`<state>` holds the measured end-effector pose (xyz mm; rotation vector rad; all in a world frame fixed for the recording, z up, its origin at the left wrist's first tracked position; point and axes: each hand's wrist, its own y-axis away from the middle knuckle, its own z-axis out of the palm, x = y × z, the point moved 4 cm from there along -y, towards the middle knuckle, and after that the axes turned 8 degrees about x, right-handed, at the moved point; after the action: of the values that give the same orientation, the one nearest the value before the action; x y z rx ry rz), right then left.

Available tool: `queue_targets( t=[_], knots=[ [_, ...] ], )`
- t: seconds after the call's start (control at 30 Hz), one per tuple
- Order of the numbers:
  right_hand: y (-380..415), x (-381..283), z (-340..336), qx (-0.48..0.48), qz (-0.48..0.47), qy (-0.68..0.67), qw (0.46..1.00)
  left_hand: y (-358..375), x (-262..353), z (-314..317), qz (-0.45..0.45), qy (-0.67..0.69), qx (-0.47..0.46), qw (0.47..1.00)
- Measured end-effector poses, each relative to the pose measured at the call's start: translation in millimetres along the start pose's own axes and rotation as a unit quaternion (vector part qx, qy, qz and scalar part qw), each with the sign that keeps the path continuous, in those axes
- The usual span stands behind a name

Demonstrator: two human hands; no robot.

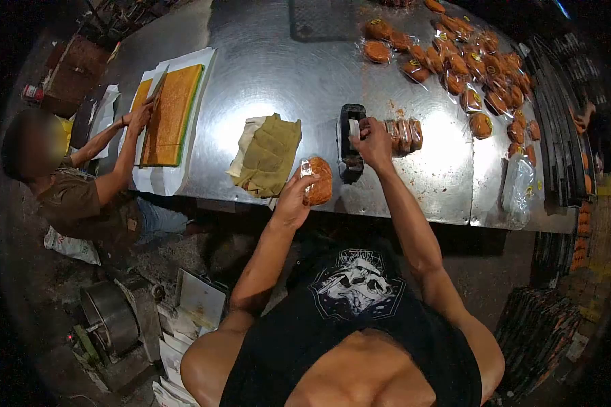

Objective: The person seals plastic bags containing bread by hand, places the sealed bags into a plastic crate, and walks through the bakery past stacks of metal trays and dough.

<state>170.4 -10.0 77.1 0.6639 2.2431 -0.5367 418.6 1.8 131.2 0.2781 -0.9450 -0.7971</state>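
My left hand (294,200) holds a round brown baked item in clear plastic (318,182) near the table's front edge. Fingers of my right hand (373,142) are pinched together at the black tape dispenser (351,159), by its white roll; whether a piece of tape is between them is too small to tell. Right of that hand, several wrapped baked items (406,136) stand in a row. A folded olive cloth (270,152) lies left of the dispenser, above my left hand.
Many wrapped baked items (478,68) are spread over the right of the metal table (251,81). Clear plastic bags (520,186) lie at its front right. At the left, a co-worker (81,183) holds a knife over a large orange slab cake (168,115).
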Motion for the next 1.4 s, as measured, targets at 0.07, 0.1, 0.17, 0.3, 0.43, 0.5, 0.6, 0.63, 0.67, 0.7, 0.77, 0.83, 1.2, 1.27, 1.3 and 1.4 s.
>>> queue_targets(
  t=[0.07,0.1,0.17,0.3,0.43,0.5,0.6,0.63,0.67,0.7,0.77,0.83,1.2,1.27,1.3,1.4],
  knots=[
    [6.8,-0.7,-0.3,0.007,-0.009,-0.003,1.0,-0.6,0.1,0.4,-0.005,0.0,0.001,1.0],
    [8.4,-5.5,-4.7,-0.005,0.005,-0.015,1.0,-1.5,-0.4,0.4,-0.005,0.0,0.001,1.0],
    [5.8,-15.4,-12.9,-0.024,0.018,-0.019,0.999,-3.8,-1.0,-0.2,-0.005,-0.002,-0.002,1.0],
    [-14.0,-18.6,-15.1,-0.044,0.039,-0.015,0.998,-8.3,-1.3,-0.8,-0.005,-0.011,-0.012,1.0],
    [-31.6,-11.8,-6.1,-0.03,-0.028,0.044,0.998,-6.5,-0.4,4.3,-0.009,-0.021,-0.017,1.0],
    [-35.3,-4.4,-3.0,-0.054,0.018,-0.014,0.998,-8.3,-1.9,3.7,-0.013,-0.02,-0.024,0.999],
    [-27.9,5.1,-2.9,-0.02,0.047,-0.042,0.998,-8.0,-0.8,3.6,-0.009,-0.012,-0.023,1.0],
    [-18.9,7.3,-2.8,0.001,0.052,-0.041,0.998,-6.6,-0.6,2.2,-0.008,-0.009,-0.019,1.0],
    [-9.6,7.8,-2.1,0.017,0.037,-0.027,0.999,-7.1,0.1,-0.1,-0.007,-0.003,-0.014,1.0],
    [3.4,7.0,-3.2,0.032,0.022,-0.012,0.999,-8.1,0.4,-3.1,-0.006,0.001,-0.009,1.0],
    [28.6,-3.9,-11.3,0.052,0.046,-0.044,0.997,-8.4,-3.5,-8.1,-0.01,0.006,-0.005,1.0],
    [39.7,-1.4,-8.5,0.104,0.032,-0.077,0.991,-11.4,-3.6,-9.5,-0.009,0.006,-0.01,1.0],
    [121.3,-17.0,-34.6,0.06,0.055,-0.139,0.987,-14.5,-6.7,-12.8,0.0,-0.019,0.013,1.0],
    [131.9,-15.7,-34.3,0.058,0.061,-0.136,0.987,-16.1,-8.0,-10.7,-0.004,-0.023,0.012,1.0],
    [136.6,-10.8,-30.2,0.052,0.077,-0.143,0.985,-17.1,-8.8,-10.2,-0.007,-0.024,0.013,1.0],
    [145.9,8.1,-18.5,0.012,0.203,-0.174,0.963,-20.1,-9.1,-10.7,-0.006,-0.024,0.013,1.0]
  ],
)
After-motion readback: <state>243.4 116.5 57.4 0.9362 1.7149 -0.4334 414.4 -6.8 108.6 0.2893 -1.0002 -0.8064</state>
